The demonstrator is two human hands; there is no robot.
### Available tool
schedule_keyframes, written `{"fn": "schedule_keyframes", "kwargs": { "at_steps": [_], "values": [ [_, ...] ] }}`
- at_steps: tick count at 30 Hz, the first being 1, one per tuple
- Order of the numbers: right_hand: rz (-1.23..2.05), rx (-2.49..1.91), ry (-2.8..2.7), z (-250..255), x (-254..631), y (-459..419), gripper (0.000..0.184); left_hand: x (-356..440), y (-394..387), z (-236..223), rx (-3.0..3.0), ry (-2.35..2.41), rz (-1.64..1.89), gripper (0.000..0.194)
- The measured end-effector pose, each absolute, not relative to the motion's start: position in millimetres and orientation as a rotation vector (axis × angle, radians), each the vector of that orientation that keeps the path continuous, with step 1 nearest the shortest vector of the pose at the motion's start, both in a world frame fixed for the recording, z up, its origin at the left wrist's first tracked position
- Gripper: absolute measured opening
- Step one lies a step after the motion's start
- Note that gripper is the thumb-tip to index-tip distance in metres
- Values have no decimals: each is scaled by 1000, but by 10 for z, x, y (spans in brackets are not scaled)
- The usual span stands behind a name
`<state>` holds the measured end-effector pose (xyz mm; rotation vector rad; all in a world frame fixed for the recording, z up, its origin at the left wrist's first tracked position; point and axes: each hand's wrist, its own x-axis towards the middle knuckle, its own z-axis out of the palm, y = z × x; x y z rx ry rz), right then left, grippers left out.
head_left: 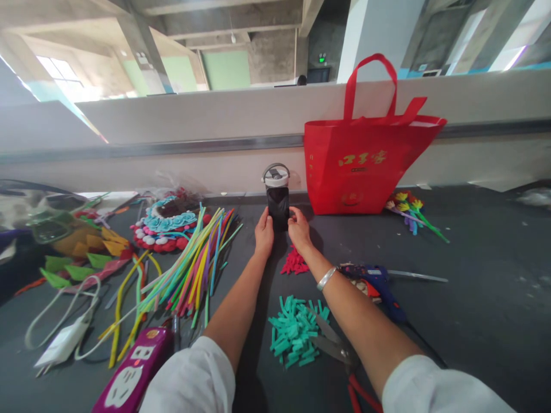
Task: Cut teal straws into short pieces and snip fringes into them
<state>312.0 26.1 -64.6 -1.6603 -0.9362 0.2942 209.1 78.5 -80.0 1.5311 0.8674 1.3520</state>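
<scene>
Left of the red bag [348, 172], the left hand [264, 233] and right hand [299, 229] grasp a black phone [278, 207] before a bottle [276, 179]; nearer than the bag, teal pieces [294, 330].

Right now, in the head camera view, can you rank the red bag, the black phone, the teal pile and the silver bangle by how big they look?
1. Red bag
2. Teal pile, though it lies nearer the camera than the phone
3. Black phone
4. Silver bangle

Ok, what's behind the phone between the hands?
A bottle, its white top showing above the phone. The phone covers the lower part, so I can't see that.
</scene>
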Motion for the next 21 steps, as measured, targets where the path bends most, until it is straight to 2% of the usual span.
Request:
{"fn": "schedule_keyframes", "kwargs": {
  "at_steps": [6,14,21],
  "values": [
    [322,-1647,-935,-669,3040,238,53,2085,788,-799,1553,891,1349,44],
    [377,-1654,-877,-735,3119,230,67,2084,819,-855,1484,995,1344,62],
    [352,-1712,-967,-744,3126,197,67,2086,850,-885,1403,926,1367,66]
  ]
}}
